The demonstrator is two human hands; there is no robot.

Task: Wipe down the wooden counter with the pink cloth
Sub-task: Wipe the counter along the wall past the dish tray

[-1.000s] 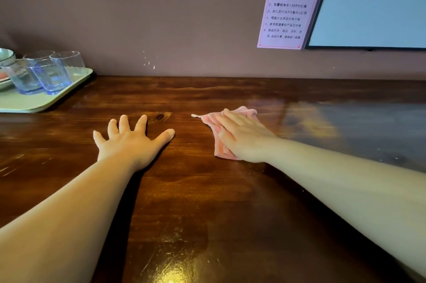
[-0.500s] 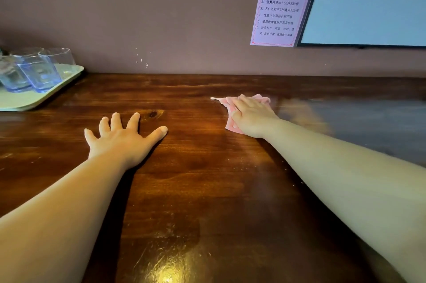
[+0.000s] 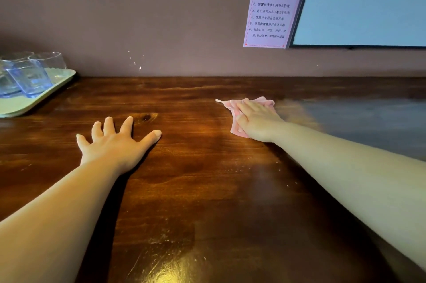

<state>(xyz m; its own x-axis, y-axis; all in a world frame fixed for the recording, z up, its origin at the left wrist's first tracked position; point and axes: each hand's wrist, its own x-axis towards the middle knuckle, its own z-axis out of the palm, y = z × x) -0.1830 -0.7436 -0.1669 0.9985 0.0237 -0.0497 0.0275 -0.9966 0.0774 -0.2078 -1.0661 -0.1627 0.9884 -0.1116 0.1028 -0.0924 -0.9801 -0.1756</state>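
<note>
The dark wooden counter (image 3: 196,190) fills the lower part of the view and runs back to a brown wall. A folded pink cloth (image 3: 232,126) lies on it right of centre, towards the back. My right hand (image 3: 258,121) presses flat on the cloth with fingers straight, covering most of it; a pink corner sticks out to the left. My left hand (image 3: 115,144) rests palm-down on the bare wood to the left, fingers spread, holding nothing.
A pale green tray (image 3: 34,100) with upturned clear glasses (image 3: 30,77) stands at the back left. A pink printed notice (image 3: 274,6) and a dark-framed screen (image 3: 364,3) hang on the wall at upper right. The screen's reflection dulls the counter's right side.
My right hand has slid the pink cloth away from me towards the wall and slightly rightward over the last second. My left hand has stayed planted on the wood.
</note>
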